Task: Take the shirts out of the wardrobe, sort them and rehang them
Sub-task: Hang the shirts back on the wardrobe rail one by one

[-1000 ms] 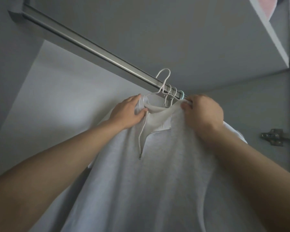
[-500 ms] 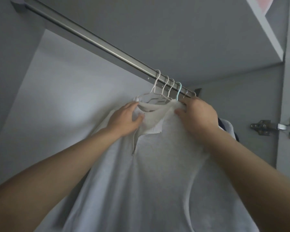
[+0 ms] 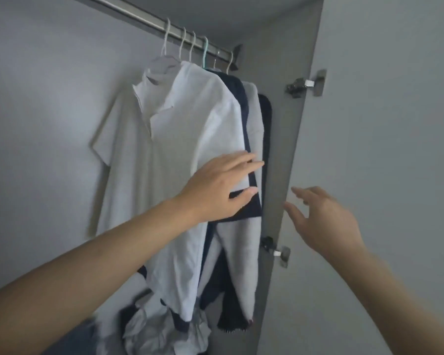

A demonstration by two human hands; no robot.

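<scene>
Several shirts hang on hangers from the metal rail (image 3: 128,10) at the right end of the wardrobe. The front one is a pale grey polo shirt (image 3: 149,160) on a white hanger (image 3: 166,38). Behind it hang a navy shirt (image 3: 241,98), another pale shirt (image 3: 253,116) and a dark one (image 3: 265,111). My left hand (image 3: 221,188) is open, its fingers flat against the sleeve edges of the front shirts. My right hand (image 3: 321,219) is open in the air in front of the door edge, holding nothing.
The open wardrobe door (image 3: 382,149) stands at the right, with two metal hinges (image 3: 304,84) (image 3: 276,251) on its inner edge. A heap of crumpled pale and dark clothes (image 3: 159,326) lies on the wardrobe floor below the shirts. The back wall (image 3: 49,111) is bare at the left.
Both hands have let go of the polo shirt's collar and dropped lower. The shirt now hangs free on the rail. The view has tilted down and to the right.
</scene>
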